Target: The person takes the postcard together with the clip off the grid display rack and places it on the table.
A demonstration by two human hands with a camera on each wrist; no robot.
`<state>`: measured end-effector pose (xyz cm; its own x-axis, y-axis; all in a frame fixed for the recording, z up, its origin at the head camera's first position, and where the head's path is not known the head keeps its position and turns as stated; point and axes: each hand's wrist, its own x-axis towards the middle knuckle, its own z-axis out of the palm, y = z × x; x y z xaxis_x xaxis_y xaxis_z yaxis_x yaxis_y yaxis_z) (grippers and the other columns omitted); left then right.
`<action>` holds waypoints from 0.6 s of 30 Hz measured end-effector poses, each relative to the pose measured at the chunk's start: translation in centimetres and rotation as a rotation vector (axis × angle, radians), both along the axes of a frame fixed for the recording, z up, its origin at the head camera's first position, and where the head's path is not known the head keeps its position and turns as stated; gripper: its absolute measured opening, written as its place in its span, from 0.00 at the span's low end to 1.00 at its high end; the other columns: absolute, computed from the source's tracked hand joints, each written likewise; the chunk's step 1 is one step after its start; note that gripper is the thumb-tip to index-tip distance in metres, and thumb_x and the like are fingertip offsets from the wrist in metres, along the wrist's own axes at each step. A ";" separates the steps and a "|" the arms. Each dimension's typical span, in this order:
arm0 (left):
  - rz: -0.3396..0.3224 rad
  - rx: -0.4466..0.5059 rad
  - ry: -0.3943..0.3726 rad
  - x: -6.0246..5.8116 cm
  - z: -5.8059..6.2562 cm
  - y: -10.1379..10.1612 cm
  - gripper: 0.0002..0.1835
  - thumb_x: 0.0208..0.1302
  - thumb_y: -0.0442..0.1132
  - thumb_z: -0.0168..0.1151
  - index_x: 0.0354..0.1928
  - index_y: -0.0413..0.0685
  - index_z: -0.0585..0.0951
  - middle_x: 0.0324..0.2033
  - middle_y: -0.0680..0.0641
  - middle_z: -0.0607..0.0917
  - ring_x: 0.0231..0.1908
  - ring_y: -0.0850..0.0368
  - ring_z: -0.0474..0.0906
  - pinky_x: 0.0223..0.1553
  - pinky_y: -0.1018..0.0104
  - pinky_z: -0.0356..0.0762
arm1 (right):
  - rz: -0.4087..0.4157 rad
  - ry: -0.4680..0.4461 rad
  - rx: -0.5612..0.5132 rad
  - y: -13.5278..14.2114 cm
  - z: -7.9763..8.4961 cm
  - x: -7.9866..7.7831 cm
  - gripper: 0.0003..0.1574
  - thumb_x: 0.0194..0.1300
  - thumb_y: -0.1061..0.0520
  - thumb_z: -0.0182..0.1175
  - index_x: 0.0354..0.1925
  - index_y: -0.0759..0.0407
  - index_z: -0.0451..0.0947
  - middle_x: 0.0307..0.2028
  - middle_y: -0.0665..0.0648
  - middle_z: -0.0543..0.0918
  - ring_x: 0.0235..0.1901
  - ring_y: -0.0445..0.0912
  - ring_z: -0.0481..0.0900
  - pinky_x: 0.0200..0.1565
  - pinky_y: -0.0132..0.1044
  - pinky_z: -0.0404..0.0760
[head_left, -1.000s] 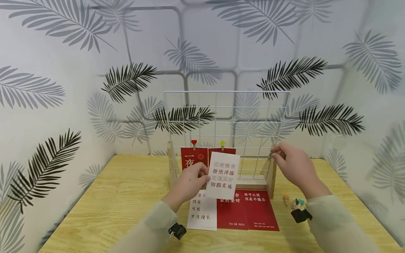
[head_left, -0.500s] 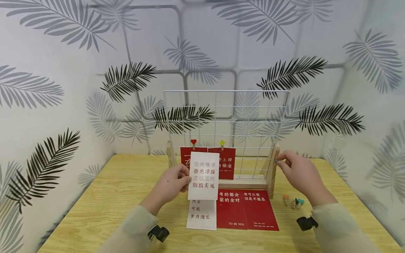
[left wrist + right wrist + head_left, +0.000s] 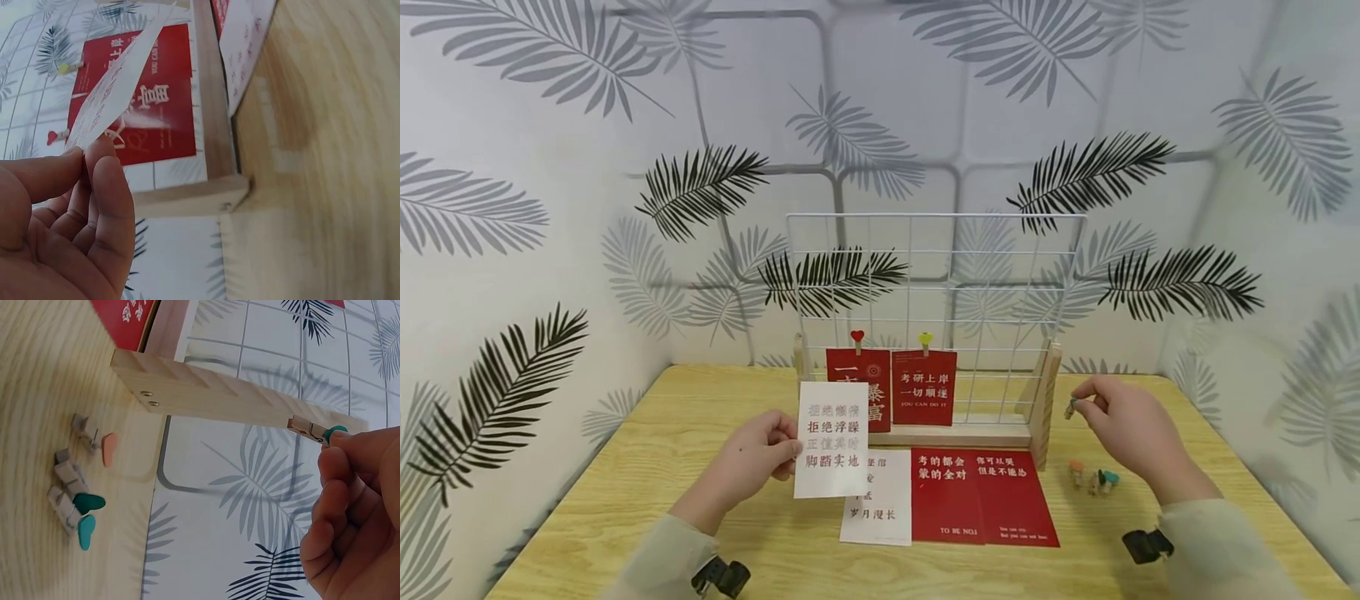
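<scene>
My left hand (image 3: 752, 454) pinches the edge of a white card (image 3: 831, 442) printed with rows of red and grey characters. The card is upright, in front of the lower left of the white wire grid (image 3: 932, 300), and overlaps a hung red card (image 3: 880, 412) in the head view. Between thumb and forefinger of my right hand (image 3: 1123, 429) is a small wooden clothespin (image 3: 306, 428) with a teal end, to the right of the grid's wooden stand (image 3: 1043, 408). A second red card (image 3: 923, 392) hangs from a yellow heart clothespin (image 3: 927, 340); a red heart clothespin (image 3: 858, 337) holds the first.
On the table (image 3: 625, 475) before the stand lie another white card (image 3: 880, 517) and two red cards, one (image 3: 946, 508) beside the other (image 3: 1018, 508). Several small clothespins (image 3: 75, 478) with orange, green and teal ends lie right of the stand.
My left hand has carried the white card left and slightly down, uncovering the second hung red card. My right hand has moved right, away from the stand, with the clothespin.
</scene>
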<state>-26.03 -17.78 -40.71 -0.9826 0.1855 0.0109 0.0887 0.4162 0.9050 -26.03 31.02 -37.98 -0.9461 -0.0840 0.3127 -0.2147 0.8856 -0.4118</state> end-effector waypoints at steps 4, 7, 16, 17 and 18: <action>0.003 -0.002 -0.036 0.1 -0.6 -1.4 0.03 0.72 0.30 0.58 0.43 0.37 0.75 0.30 0.43 0.79 0.28 0.51 0.78 0.32 0.60 0.81 | 0.000 -0.033 0.001 0.6 -0.4 0.1 0.07 0.74 0.56 0.57 0.45 0.56 0.80 0.30 0.51 0.82 0.21 0.46 0.70 0.24 0.41 0.68; -0.009 -0.008 -0.053 0.1 -1.2 -2.2 0.04 0.72 0.30 0.59 0.42 0.36 0.75 0.29 0.43 0.79 0.28 0.51 0.78 0.32 0.60 0.81 | 0.002 -0.054 0.003 1.1 -0.8 0.3 0.08 0.74 0.56 0.58 0.46 0.57 0.81 0.27 0.50 0.79 0.19 0.46 0.68 0.24 0.41 0.67; -0.071 -0.076 -0.097 0.3 -2.2 -3.7 0.03 0.70 0.28 0.60 0.41 0.36 0.75 0.26 0.43 0.79 0.26 0.53 0.79 0.29 0.59 0.82 | 0.005 -0.120 0.016 3.0 -2.2 0.6 0.07 0.74 0.55 0.58 0.45 0.55 0.81 0.24 0.50 0.76 0.21 0.46 0.68 0.25 0.41 0.67; -0.073 -0.081 -0.108 0.4 -2.3 -3.8 0.03 0.69 0.28 0.60 0.41 0.35 0.75 0.26 0.43 0.79 0.26 0.53 0.79 0.29 0.60 0.82 | 0.006 -0.128 0.016 3.2 -2.4 0.6 0.08 0.74 0.54 0.58 0.45 0.56 0.81 0.25 0.50 0.77 0.21 0.46 0.68 0.25 0.41 0.67; -0.075 -0.088 -0.115 0.4 -2.3 -3.8 0.03 0.69 0.28 0.60 0.41 0.36 0.76 0.26 0.43 0.79 0.26 0.53 0.79 0.28 0.60 0.82 | 0.008 -0.140 0.016 3.4 -2.5 0.6 0.08 0.74 0.54 0.58 0.45 0.56 0.81 0.25 0.50 0.77 0.22 0.46 0.68 0.25 0.41 0.67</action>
<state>-25.66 -21.63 -43.02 -0.9598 0.2536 -0.1207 0.0199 0.4901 0.8714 -25.44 34.43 -40.52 -0.9796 -0.0955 0.1767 -0.1633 0.8908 -0.4240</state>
